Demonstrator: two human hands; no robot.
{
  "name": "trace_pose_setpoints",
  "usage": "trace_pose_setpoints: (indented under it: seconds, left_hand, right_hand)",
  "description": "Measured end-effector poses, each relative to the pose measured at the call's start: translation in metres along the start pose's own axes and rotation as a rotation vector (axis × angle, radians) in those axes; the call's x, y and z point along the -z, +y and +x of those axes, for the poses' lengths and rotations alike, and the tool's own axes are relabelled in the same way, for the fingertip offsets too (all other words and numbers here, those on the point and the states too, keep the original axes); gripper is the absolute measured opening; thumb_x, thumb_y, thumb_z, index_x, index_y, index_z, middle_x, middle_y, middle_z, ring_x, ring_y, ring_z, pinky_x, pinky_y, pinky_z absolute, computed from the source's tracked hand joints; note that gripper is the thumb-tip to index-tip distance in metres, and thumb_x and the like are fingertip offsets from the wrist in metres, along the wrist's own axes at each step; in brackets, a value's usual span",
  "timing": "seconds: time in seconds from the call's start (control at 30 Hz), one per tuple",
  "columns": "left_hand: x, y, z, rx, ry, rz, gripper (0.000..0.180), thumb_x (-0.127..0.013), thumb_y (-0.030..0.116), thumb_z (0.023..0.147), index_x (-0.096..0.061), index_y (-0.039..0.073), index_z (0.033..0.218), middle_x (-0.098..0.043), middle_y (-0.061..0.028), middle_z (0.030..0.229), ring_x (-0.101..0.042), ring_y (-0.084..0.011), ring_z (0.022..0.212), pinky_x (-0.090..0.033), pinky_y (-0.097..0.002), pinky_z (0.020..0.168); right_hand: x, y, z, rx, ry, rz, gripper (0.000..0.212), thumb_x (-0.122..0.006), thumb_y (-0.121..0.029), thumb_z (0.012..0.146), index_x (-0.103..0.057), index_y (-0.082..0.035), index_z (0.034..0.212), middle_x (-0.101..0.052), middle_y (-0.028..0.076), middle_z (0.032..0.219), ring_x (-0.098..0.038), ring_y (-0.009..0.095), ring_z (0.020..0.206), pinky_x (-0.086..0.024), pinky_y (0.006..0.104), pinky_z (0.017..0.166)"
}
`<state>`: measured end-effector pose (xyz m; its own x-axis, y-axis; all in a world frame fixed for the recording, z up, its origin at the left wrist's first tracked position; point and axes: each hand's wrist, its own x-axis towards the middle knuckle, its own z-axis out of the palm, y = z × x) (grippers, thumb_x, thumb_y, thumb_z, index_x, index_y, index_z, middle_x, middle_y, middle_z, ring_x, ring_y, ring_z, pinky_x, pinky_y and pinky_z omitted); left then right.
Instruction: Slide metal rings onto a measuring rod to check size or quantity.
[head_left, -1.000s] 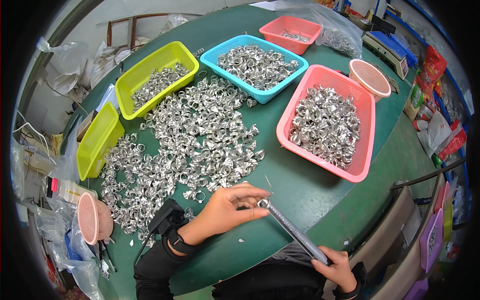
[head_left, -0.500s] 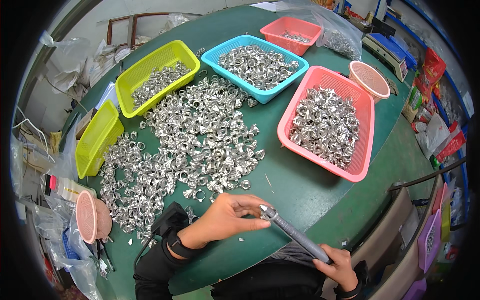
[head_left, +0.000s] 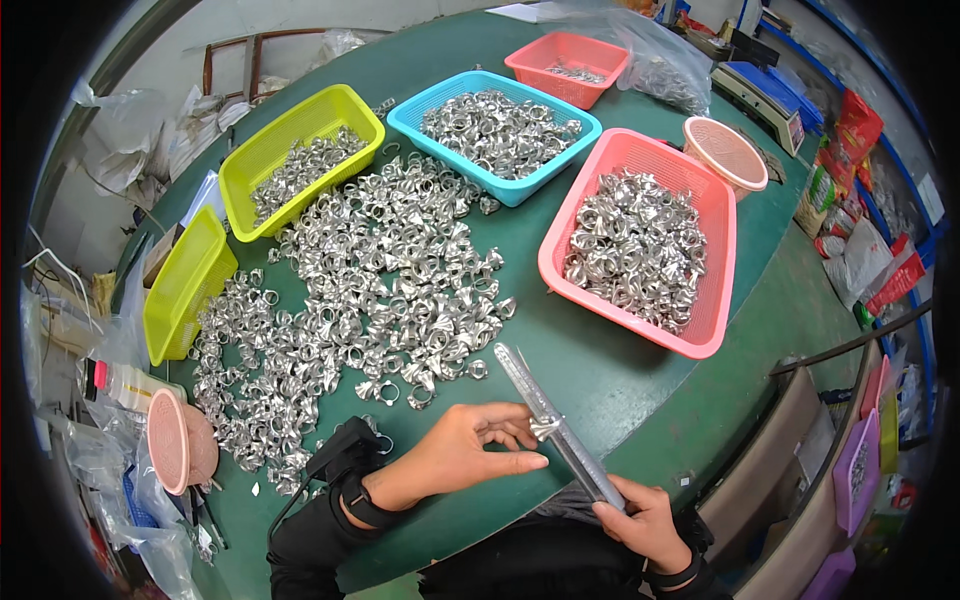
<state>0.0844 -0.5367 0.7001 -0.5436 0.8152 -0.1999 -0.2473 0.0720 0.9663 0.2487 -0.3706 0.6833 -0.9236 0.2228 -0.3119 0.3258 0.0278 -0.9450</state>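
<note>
My right hand (head_left: 645,525) is closed around the thick lower end of a grey, tapered ring mandrel (head_left: 580,465), which slants up to the left. A silver ring (head_left: 545,428) sits around the mandrel partway along its length. Beside that ring is my left hand (head_left: 480,445), its thumb and curled fingers apart. The index fingertip reaches the mandrel's side; whether it touches the ring I cannot tell. Just beyond my hands, a wide heap of silver rings (head_left: 390,270) covers the left and middle of the green table (head_left: 530,265).
Past the heap stand a yellow-green basket (head_left: 235,175), a blue basket (head_left: 500,185) and a large pink basket (head_left: 720,250), all holding rings. A black device (head_left: 345,450) lies by my left wrist. A chair (head_left: 770,450) is at right; a scale (head_left: 760,105) stands far right.
The ring has gone from the mandrel's thin tip to partway down it. The mandrel has shifted up and left, its tip now beyond my left fingers, which have loosened from the ring.
</note>
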Motion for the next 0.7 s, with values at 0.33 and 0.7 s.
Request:
trace_pose_setpoints:
  seconds: [0.33, 0.7]
  left_hand:
    - [-0.002, -0.001, -0.003, 0.159, 0.073, -0.061, 0.027, -0.061, 0.005, 0.071, -0.048, -0.006, 0.091, -0.053, -0.0053, 0.077, -0.049, -0.0071, 0.074, -0.04, -0.0179, 0.065]
    - [0.042, 0.034, -0.011, 0.115, 0.344, 0.435, 0.017, -0.059, 0.013, 0.072, -0.056, 0.0, 0.082, -0.05, 0.0025, 0.063, -0.043, -0.0021, 0.056, -0.036, -0.0152, 0.051]
  right_hand:
    - [-0.005, 0.0, 0.001, -0.05, -0.033, 0.091, 0.027, -0.061, -0.009, 0.07, -0.054, 0.002, 0.093, -0.05, -0.003, 0.061, -0.039, 0.0, 0.05, -0.032, 0.0147, 0.043]
    - [0.011, 0.025, -0.025, -0.011, -0.045, -0.083, 0.026, -0.06, -0.004, 0.069, -0.054, 0.005, 0.093, -0.048, -0.001, 0.053, -0.043, 0.002, 0.044, -0.032, 0.0155, 0.038]
